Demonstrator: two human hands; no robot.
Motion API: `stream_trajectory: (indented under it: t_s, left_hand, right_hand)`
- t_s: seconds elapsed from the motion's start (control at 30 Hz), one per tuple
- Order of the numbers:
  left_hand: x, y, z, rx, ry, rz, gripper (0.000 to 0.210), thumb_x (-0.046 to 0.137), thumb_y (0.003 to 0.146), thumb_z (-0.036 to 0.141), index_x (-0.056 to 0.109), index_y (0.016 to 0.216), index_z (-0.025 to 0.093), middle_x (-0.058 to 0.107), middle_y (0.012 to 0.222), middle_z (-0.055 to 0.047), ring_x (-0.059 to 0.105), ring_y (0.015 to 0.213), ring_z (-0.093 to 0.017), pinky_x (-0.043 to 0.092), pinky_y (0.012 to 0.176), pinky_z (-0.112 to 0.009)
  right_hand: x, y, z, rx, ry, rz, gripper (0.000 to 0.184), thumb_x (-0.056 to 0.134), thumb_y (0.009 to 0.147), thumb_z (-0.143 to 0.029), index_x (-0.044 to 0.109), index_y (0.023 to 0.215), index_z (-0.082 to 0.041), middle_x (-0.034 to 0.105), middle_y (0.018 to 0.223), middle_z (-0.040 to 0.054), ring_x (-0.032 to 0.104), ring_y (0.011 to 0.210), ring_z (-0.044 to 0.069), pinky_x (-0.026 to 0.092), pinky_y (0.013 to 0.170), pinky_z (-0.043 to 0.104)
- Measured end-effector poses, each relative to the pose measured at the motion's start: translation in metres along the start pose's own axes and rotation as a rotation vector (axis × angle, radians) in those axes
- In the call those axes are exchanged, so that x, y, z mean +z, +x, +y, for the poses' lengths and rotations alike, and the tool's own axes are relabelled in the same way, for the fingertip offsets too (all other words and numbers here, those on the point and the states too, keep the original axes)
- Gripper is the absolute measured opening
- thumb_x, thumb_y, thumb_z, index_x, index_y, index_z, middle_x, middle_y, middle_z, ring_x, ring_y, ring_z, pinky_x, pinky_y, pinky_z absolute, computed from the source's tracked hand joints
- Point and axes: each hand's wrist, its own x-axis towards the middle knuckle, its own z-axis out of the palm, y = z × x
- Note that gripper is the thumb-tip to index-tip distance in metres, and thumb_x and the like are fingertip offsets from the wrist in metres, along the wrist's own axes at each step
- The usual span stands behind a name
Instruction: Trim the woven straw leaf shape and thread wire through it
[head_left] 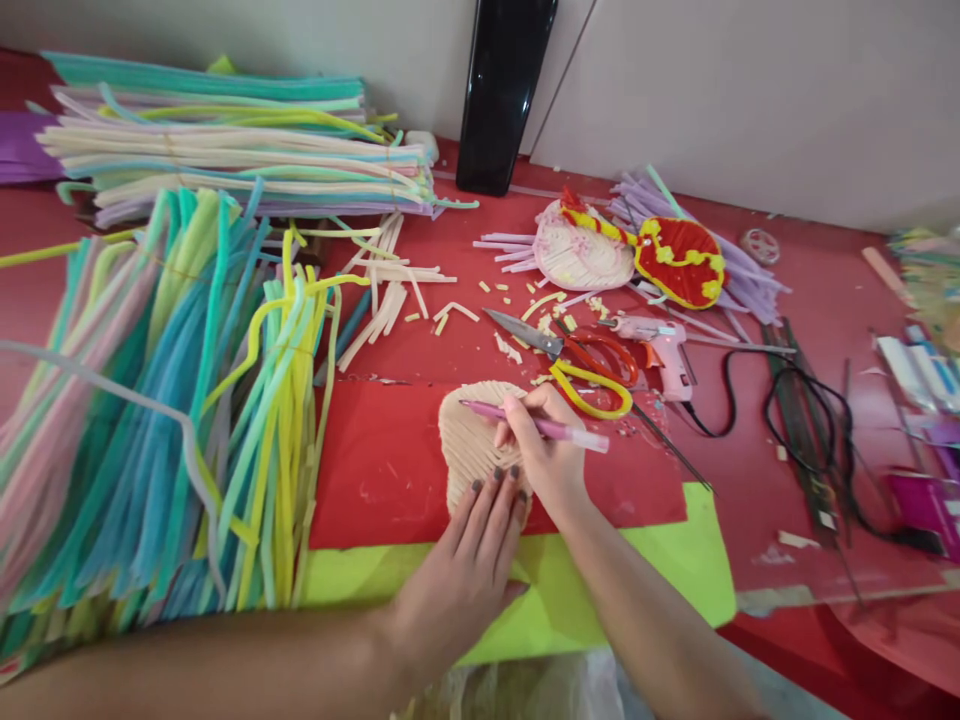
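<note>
A cream rounded piece (469, 440), ribbed as if made of pipe cleaners laid side by side, lies on a red sheet (382, 470). My left hand (480, 540) presses on its lower part with the fingers stretched out. In my right hand (547, 440) is a purple-pink pen (555, 428), held in a writing grip, its tip over the upper part of the piece. Scissors (585, 365) with red and yellow handles lie just beyond my right hand, beside a pink glue gun (656, 345).
Bundles of coloured pipe cleaners (247, 160) fill the left side and back left. Cut scraps (397, 290) lie behind the sheet. Two decorated fuzzy pieces (585, 250) rest on lilac pipe cleaners. A black cable (810, 390) curls at right. A black upright panel (504, 100) stands behind.
</note>
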Motion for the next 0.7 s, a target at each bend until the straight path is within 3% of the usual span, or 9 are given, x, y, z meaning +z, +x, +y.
stream_trajectory:
  t_s: [0.13,0.43,0.57,0.7]
  left_hand:
    - [0.0,0.0006,-0.0011,-0.003,0.005,0.002,0.065,0.036,0.089,0.049,0.042,0.134,0.003,0.043,0.14,-0.019,0.042,0.127,-0.03,0.024,0.11,-0.046]
    - [0.0022,0.0006,-0.0011,-0.013,-0.016,0.012,0.064,0.038,0.089,0.048,0.043,0.133,0.002,0.042,0.14,-0.02,0.043,0.127,-0.03,0.024,0.11,-0.045]
    - [0.0021,0.0007,-0.0012,-0.018,-0.02,0.026,0.063,0.039,0.089,0.048,0.045,0.132,0.003,0.045,0.138,-0.018,0.044,0.126,-0.03,0.025,0.109,-0.045]
    - [0.0019,0.0008,-0.0006,-0.019,-0.024,0.024,0.063,0.039,0.089,0.048,0.045,0.132,0.003,0.046,0.138,-0.017,0.044,0.126,-0.03,0.025,0.109,-0.044]
  right_hand:
    - [-0.002,0.0003,0.0021,0.018,-0.002,-0.079,0.028,0.052,0.089,-0.032,0.044,0.065,-0.02,0.055,0.05,-0.0046,0.055,0.049,0.01,0.045,0.057,0.025]
    - [-0.0015,-0.0007,-0.0003,-0.013,0.005,-0.034,0.023,0.053,0.089,-0.028,0.046,0.069,-0.02,0.059,0.054,-0.0041,0.059,0.053,0.011,0.047,0.062,0.026]
    - [-0.0021,-0.0013,0.0006,0.004,-0.032,-0.092,0.025,0.053,0.088,-0.029,0.048,0.066,-0.02,0.059,0.053,-0.0034,0.058,0.052,0.011,0.048,0.06,0.027]
    - [-0.0017,-0.0011,0.0004,-0.007,0.008,-0.039,0.023,0.053,0.088,-0.029,0.047,0.069,-0.02,0.06,0.055,-0.0035,0.06,0.053,0.012,0.049,0.062,0.027]
